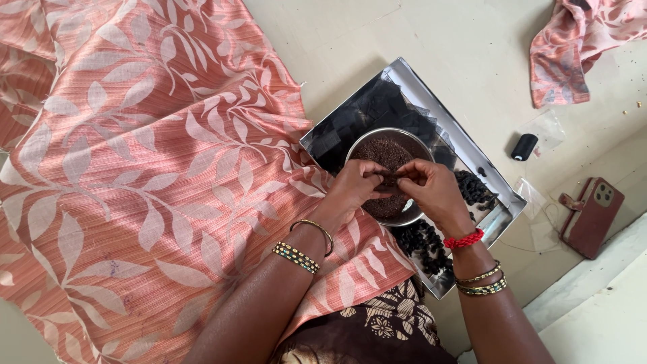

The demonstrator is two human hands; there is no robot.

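Over the steel bowl (377, 145) of dark beads, her left hand (354, 187) and right hand (431, 189) both pinch one small dark piece (389, 178); a black thread spool (524, 146) lies right of the bowl

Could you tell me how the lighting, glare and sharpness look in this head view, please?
In the head view the light is soft and even; the steel tray mirrors the room darkly and glares pale along its rim; the left hand and right hand shade the bowl slightly; the patterned cloth is crisp, while the edges bend a little.
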